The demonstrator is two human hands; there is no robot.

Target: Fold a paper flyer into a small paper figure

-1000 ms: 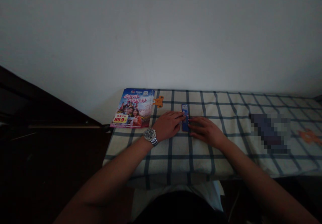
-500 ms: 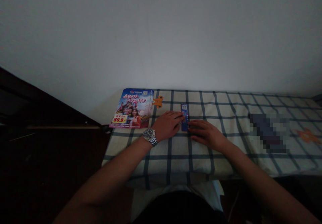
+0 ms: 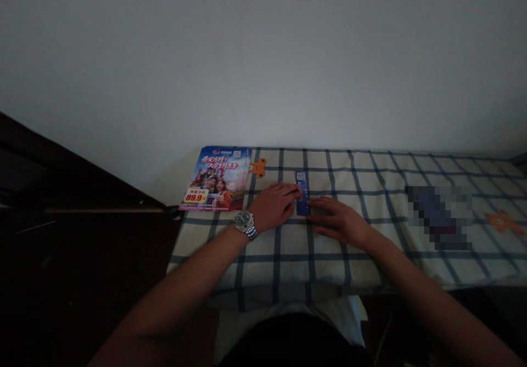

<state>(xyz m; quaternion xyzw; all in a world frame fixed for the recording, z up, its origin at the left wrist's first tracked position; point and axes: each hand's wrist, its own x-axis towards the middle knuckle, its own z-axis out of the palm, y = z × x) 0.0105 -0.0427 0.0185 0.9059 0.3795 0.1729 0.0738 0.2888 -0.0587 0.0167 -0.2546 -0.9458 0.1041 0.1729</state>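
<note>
A narrow blue folded leaflet [image 3: 303,205] with a QR code at its top end lies upright in view on the checked cloth. Fingers of my left hand [image 3: 274,206], which wears a metal wristwatch [image 3: 244,222], stretch across and rest on its left side. From the other side, my right hand [image 3: 340,220] has its fingertips at the leaflet's right edge, the fingers extended and slightly apart. Neither hand is closed round it. Left of my left hand sits a stack of printed flyers [image 3: 214,183], the top one showing "89.9".
The checked cloth [image 3: 329,268] covers a long surface against a grey-white wall [image 3: 263,65]. A pixelated dark object [image 3: 438,218] lies to the right. Orange bear-like figures are printed on the cloth. Dark floor [image 3: 82,279] and a slanted dark panel are at left.
Both hands keep nearly the same place on the leaflet. The view has shifted very slightly; nothing else has visibly moved.
</note>
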